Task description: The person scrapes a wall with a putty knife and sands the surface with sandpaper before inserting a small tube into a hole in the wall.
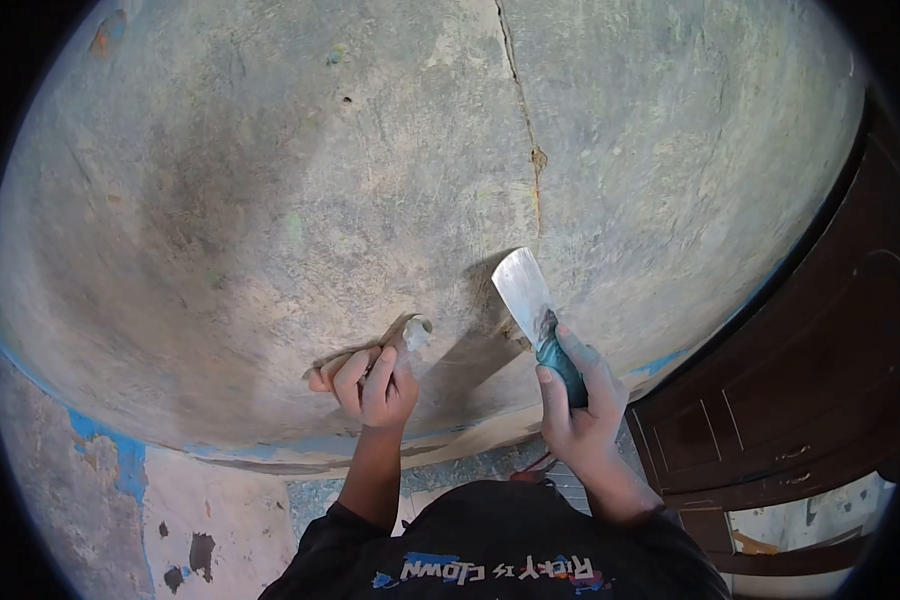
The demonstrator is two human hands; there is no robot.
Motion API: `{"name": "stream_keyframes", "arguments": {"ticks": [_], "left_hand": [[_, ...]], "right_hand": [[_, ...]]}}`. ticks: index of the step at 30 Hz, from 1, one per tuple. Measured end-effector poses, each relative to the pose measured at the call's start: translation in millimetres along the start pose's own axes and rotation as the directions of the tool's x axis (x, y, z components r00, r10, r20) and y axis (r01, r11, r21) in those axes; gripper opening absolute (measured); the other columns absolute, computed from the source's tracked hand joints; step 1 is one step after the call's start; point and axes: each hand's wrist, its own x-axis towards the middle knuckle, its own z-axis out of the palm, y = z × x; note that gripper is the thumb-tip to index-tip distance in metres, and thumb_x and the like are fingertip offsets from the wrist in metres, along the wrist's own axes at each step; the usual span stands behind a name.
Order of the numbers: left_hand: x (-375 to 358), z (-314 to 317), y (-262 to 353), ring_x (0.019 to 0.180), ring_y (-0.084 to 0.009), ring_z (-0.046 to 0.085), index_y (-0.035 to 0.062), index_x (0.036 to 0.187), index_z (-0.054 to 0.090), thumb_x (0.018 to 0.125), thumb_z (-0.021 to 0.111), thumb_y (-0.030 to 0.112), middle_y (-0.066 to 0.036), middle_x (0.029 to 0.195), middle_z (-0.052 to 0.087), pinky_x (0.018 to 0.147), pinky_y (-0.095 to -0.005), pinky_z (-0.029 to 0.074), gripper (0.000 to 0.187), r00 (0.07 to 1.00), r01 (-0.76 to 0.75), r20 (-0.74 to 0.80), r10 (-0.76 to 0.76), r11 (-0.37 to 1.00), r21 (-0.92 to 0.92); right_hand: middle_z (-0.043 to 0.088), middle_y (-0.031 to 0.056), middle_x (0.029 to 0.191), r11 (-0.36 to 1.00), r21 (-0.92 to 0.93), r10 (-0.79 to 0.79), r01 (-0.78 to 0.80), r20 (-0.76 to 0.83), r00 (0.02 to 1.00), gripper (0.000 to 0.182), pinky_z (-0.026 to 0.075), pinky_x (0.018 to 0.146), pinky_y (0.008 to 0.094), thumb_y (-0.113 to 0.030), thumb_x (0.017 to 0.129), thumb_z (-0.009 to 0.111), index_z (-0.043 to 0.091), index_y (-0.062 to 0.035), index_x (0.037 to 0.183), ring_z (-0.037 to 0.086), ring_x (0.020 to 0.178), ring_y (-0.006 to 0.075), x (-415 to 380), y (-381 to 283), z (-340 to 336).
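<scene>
My right hand [582, 400] is closed around the dark teal handle of a putty knife [520, 282]. Its wide metal blade points up and slightly left, close to the wall [370, 200]; whether the edge touches is hard to tell. Lower left, my left hand [375, 385] has its fingers curled near the wall, pinching a small pale grey lump [417, 331] between thumb and fingertips. A long crack [518, 90] runs down the wall from the top and ends above the blade. Beneath the blade sits a small damaged spot [515, 335], partly hidden.
Dark brown cabinets [770, 400] with metal handles stand on the right. Blue paint remnants [120, 450] show along the wall's lower edge. A pale patch with dark spots [210, 520] lies at the lower left. The wall also has a small hole [347, 99].
</scene>
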Motion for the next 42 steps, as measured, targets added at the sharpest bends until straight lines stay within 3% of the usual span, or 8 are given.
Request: {"name": "stream_keyframes", "arguments": {"ticks": [4, 7, 10, 16, 19, 31, 37, 42], "left_hand": [[7.7, -4.1, 0.0, 0.085, -0.0224, 0.052, 0.0124, 0.108, 0.062, 0.088, 0.073, 0.003, -0.004, 0.1, 0.057, 0.085, -0.0464, 0.034, 0.025, 0.996, -0.085, 0.041, 0.084, 0.996, 0.012], [3.9, -4.5, -2.7, 0.086, -0.0227, 0.052, 0.0122, 0.108, 0.062, 0.088, 0.072, 0.003, -0.004, 0.1, 0.057, 0.084, -0.047, 0.034, 0.024, 0.996, -0.089, 0.033, 0.088, 0.996, 0.008], [-1.6, -1.8, -1.7, 0.079, -0.0164, 0.051, 0.0226, 0.093, 0.065, 0.083, 0.078, 0.005, 0.005, 0.094, 0.053, 0.09, -0.0458, 0.029, 0.024, 1.0, 0.007, 0.007, -0.007, 1.0, 0.008], [1.0, -2.6, -1.7, 0.079, -0.0166, 0.051, 0.0226, 0.094, 0.066, 0.082, 0.077, 0.002, 0.003, 0.095, 0.052, 0.09, -0.0459, 0.029, 0.027, 1.0, -0.005, 0.002, 0.005, 1.0, -0.001], [1.2, -7.1, -3.4, 0.087, -0.0232, 0.051, 0.0135, 0.112, 0.06, 0.089, 0.072, 0.004, -0.005, 0.101, 0.054, 0.082, -0.0473, 0.034, 0.027, 0.995, -0.082, 0.067, 0.08, 0.996, 0.028], [-2.7, -9.7, -4.9, 0.088, -0.023, 0.055, 0.0109, 0.108, 0.062, 0.089, 0.074, 0.006, -0.005, 0.101, 0.056, 0.087, -0.0521, 0.036, 0.024, 0.994, -0.074, 0.086, 0.07, 0.996, 0.049], [-11.3, -8.9, -7.6, 0.09, -0.0225, 0.057, 0.0095, 0.107, 0.063, 0.09, 0.074, 0.011, -0.006, 0.099, 0.056, 0.089, -0.0528, 0.036, 0.021, 0.995, -0.07, 0.073, 0.064, 0.994, 0.084], [-9.3, -8.9, -5.9, 0.089, -0.0226, 0.057, 0.0087, 0.108, 0.063, 0.09, 0.074, 0.012, -0.006, 0.098, 0.056, 0.089, -0.0531, 0.036, 0.022, 0.997, -0.063, 0.055, 0.06, 0.997, 0.054]], "right_hand": [[0.064, 0.0171, 0.082, 0.998, -0.056, 0.026, -0.024, 0.035, 0.999, 0.042, 0.051, 0.057, 0.0354, -0.001, 0.088, 0.069, 0.06, 0.0046, 0.128, 0.066, 0.065, 0.0296, -8.9, -6.8, -2.4], [0.063, 0.0171, 0.081, 0.996, -0.094, -0.001, 0.007, 0.055, 0.999, 0.043, 0.05, 0.055, 0.0353, 0.0, 0.088, 0.068, 0.059, 0.005, 0.129, 0.065, 0.063, 0.0295, -6.7, -4.9, -6.2], [0.063, 0.0173, 0.08, 0.997, -0.063, -0.035, 0.036, 0.016, 0.999, 0.044, 0.049, 0.054, 0.0348, 0.0, 0.088, 0.068, 0.058, 0.005, 0.131, 0.064, 0.062, 0.0287, 15.5, -7.8, -9.4], [0.062, 0.0174, 0.081, 0.995, -0.096, -0.036, 0.041, 0.056, 0.998, 0.047, 0.048, 0.053, 0.0351, -0.001, 0.089, 0.068, 0.055, 0.0053, 0.133, 0.062, 0.061, 0.0287, 19.7, -14.2, -8.4], [0.062, 0.0174, 0.081, 0.995, -0.085, -0.058, 0.059, 0.013, 0.998, 0.046, 0.049, 0.053, 0.0354, -0.001, 0.089, 0.067, 0.055, 0.0061, 0.133, 0.062, 0.061, 0.0291, 17.1, -10.5, -5.2], [0.061, 0.0171, 0.079, 0.997, -0.038, -0.062, 0.06, -0.04, 0.997, 0.045, 0.049, 0.054, 0.0346, 0.0, 0.089, 0.067, 0.056, 0.0067, 0.132, 0.063, 0.062, 0.0284, 22.5, -14.6, 0.3], [0.064, 0.0185, 0.082, 0.997, -0.074, 0.011, -0.007, 0.048, 0.999, 0.045, 0.05, 0.056, 0.034, 0.0, 0.089, 0.067, 0.056, 0.0059, 0.132, 0.065, 0.063, 0.0295, 11.2, -12.7, -3.8], [0.066, 0.02, 0.084, 0.998, -0.028, -0.066, 0.064, -0.066, 0.996, 0.045, 0.052, 0.058, 0.0348, 0.0, 0.088, 0.068, 0.056, 0.0065, 0.131, 0.067, 0.066, 0.0312, 20.7, -12.9, 5.0]]}}
